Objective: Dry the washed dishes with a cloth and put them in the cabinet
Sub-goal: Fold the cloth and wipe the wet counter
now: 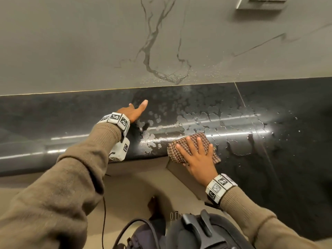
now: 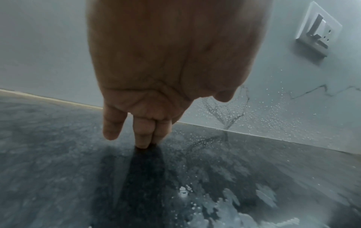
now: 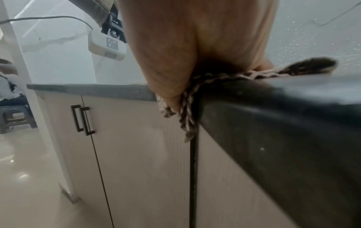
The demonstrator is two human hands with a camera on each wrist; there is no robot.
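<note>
Head view: black polished worktop point(image 1: 269, 177), wet, with pooled water patches point(image 1: 206, 117) spread beyond the right hand point(image 1: 197, 157) and toward the wall. Right hand lies flat, fingers straight and spread, pressing a brown checked cloth point(image 1: 195, 139) onto the worktop at its front edge; nothing gripped. Right wrist view: cloth point(image 3: 187, 111) edge hangs over the worktop's rounded front point(image 3: 273, 123), below the palm. Left hand point(image 1: 133, 111) farther back, toward the wall, released, fingers extended. Left wrist view: fingertips point(image 2: 142, 138) touch the worktop surface on a drier dark patch; droplets lie to the hand's right.

Wall point(image 1: 89, 42) behind the hands is grey stone with dark veining, spattered with droplets low down. Socket plate point(image 2: 318, 30) on the wall, up and right of the left hand. Below the right hand: beige cabinet doors point(image 3: 136, 154) with paired black handles point(image 3: 83, 119), glossy pale floor point(image 3: 23, 177). No dishes in view.
</note>
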